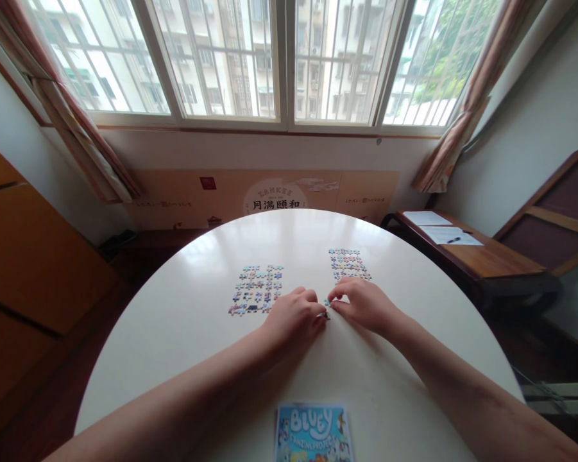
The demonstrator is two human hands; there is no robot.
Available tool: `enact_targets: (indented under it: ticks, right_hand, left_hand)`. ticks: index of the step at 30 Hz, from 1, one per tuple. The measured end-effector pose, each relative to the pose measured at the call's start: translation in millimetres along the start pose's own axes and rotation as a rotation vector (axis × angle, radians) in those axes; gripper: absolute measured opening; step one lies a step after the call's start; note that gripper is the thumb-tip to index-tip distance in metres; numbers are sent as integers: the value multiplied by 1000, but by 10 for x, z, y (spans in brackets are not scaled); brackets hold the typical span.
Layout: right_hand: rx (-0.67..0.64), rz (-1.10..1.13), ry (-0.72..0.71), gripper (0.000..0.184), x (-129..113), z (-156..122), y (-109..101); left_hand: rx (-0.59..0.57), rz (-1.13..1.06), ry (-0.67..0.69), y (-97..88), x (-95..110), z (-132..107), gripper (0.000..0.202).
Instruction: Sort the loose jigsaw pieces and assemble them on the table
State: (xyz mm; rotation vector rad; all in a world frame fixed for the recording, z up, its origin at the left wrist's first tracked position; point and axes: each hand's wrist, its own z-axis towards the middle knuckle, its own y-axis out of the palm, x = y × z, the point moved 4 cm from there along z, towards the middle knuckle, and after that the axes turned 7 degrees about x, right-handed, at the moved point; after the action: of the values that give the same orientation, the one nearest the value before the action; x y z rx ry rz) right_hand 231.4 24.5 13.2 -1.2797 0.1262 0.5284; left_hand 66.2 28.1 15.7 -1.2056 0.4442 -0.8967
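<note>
My left hand (299, 313) is closed at the middle of the white round table (183, 359), its fingertips pinching a small dark puzzle piece (326, 315). Just to its right, my right hand (362, 304) has thumb and forefinger closed on a small light-blue puzzle piece (327, 302). The two pieces are close together; whether they touch I cannot tell. Left of my left hand lie rows of loose puzzle pieces (257, 284), partly covered by that hand. A second block of puzzle pieces (346, 260) lies beyond my right hand.
A blue "Bluey" picture card (314, 433) lies at the table's near edge. To the right, a low wooden bench (505, 247) bears paper sheets (450, 235) and a dark pen (455, 240). Windows and a printed panel (183, 199) stand behind the table.
</note>
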Motion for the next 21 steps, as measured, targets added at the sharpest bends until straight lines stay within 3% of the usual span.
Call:
enact_targets:
  ticks: [8,21]
  right_hand:
    - [-11,-33,20,12,6,1,-10]
    - [-24,-81,-17,16,-64,6,36]
  left_hand:
    - [3,6,-28,-43,-28,-16,16]
    - [10,-2,-53,37,-69,9,19]
